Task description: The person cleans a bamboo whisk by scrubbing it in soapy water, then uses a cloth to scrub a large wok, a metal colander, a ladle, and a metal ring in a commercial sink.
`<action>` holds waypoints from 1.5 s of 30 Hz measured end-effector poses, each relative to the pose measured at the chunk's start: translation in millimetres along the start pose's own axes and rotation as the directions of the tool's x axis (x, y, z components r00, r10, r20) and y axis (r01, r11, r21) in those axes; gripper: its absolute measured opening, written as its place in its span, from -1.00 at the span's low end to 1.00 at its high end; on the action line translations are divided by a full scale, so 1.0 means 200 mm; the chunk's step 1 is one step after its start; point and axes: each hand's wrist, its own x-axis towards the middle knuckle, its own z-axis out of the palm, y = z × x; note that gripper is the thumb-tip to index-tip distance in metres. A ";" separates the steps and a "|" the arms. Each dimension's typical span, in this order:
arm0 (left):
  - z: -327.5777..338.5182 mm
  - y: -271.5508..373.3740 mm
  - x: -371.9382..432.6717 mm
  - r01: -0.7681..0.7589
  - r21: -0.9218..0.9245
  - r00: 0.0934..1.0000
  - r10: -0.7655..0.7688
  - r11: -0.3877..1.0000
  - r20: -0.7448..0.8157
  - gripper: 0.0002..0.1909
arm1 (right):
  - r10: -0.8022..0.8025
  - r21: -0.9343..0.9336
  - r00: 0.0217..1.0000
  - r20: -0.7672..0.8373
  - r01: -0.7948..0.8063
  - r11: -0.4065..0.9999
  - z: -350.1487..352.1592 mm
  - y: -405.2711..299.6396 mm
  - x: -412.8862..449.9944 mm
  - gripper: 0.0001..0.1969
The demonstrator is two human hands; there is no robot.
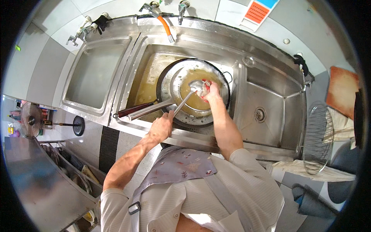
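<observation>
My left hand (162, 127) grips the long metal handle of a ladle (185, 100), its bowl up and to the right. A red and whitish scrubbing cloth (205, 92) is bunched in my right hand (214, 91), pressed at the ladle's bowl. Both are over a steel pan (176, 82) full of cloudy yellowish water. That pan, with its tubular steel handle (150, 109) pointing left, sits inside a large dark-rimmed wok (161, 84) holding suds. Beside the steel handle lies a dark red wooden handle (136, 109); what it belongs to is hidden.
The wok stands in the middle sink basin (139, 84), in murky water. Water fills the left basin (91, 76); the right one has a drain (260, 114). An orange hose (165, 26) hangs from a tap behind. A wire rack (317, 136) is at the right, a metal cabinet (43, 179) lower left.
</observation>
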 end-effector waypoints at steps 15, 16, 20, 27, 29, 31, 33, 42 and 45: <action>0.06 0.12 0.24 0.062 -0.253 0.997 -0.071 0.965 -0.026 -0.83 | -0.575 -0.558 0.815 -0.071 0.445 0.700 0.25 0.43 0.03 -0.64; 0.08 0.10 0.23 0.073 -0.269 0.994 -0.091 0.960 -0.054 -0.82 | -0.480 -0.483 0.874 -0.077 0.389 0.785 0.29 0.45 -0.05 -0.64; 0.13 -0.02 0.26 -0.140 -0.367 0.952 0.023 0.920 -0.305 -0.80 | -0.259 -0.117 0.965 0.028 0.260 0.958 0.34 0.50 -0.25 -0.68; -0.08 0.01 0.22 0.311 -0.945 0.950 0.068 -0.101 0.305 -0.78 | -0.102 0.321 0.915 0.391 -0.032 0.946 0.32 0.24 -0.26 -0.58; -0.06 0.00 0.20 0.389 -0.894 0.920 0.150 -0.221 0.363 -0.74 | -0.084 0.177 0.757 0.648 -0.042 0.983 0.28 0.18 -0.24 -0.59; -0.07 0.08 0.12 0.413 -0.905 0.906 0.145 -0.103 0.398 -0.70 | -0.168 0.190 0.792 0.588 0.067 0.980 0.27 0.10 -0.18 -0.58; -0.01 0.09 0.02 0.438 -0.895 0.888 0.114 0.082 0.445 -0.74 | -0.211 0.160 0.835 0.509 0.149 0.976 0.27 0.08 -0.18 -0.58; -0.04 0.11 0.05 0.489 -0.860 0.871 0.132 -0.148 0.473 -0.73 | -0.174 0.082 0.879 0.445 0.154 0.985 0.38 0.28 -0.51 -0.59; -0.04 0.12 0.10 0.478 -0.862 0.872 0.206 -0.168 0.444 -0.75 | -0.073 0.077 0.798 0.599 0.033 0.996 0.32 0.28 -0.50 -0.58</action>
